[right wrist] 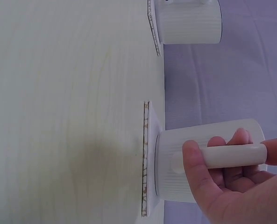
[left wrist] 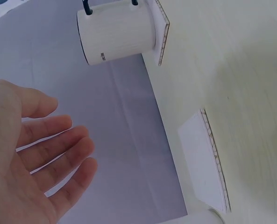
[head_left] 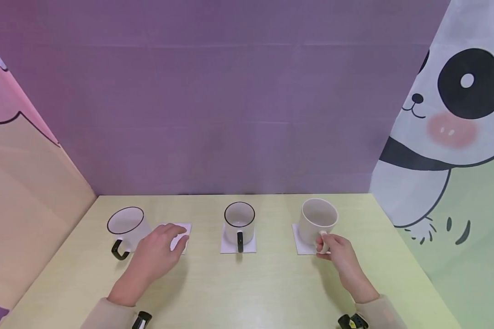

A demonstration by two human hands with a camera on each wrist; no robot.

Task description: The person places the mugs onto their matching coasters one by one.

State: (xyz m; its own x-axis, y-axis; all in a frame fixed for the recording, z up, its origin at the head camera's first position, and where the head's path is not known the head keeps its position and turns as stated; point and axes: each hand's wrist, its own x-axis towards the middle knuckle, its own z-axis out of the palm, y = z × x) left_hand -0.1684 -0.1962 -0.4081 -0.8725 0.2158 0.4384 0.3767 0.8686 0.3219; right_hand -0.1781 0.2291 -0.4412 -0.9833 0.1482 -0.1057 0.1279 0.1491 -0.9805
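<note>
My right hand (head_left: 340, 257) grips the handle (right wrist: 236, 156) of a plain white mug (head_left: 316, 221), fingers curled round it. That mug stands upright on a white square coaster (head_left: 304, 246) at the right. Over the left coaster (head_left: 182, 230) hovers my left hand (head_left: 158, 249), its fingers relaxed and holding nothing; the left wrist view shows the palm side and a gap to the coaster (left wrist: 203, 163). Left of this hand a white mug with a black rim and black handle (head_left: 127, 224) stands on the bare table, partly hidden by the hand.
In the middle, another white mug with black rim and handle (head_left: 239, 224) stands on its own coaster (head_left: 226, 248), handle towards me. The pale wooden table (head_left: 247, 292) ends at a purple cloth backdrop (head_left: 230, 114). Printed side panels (head_left: 448, 196) flank it.
</note>
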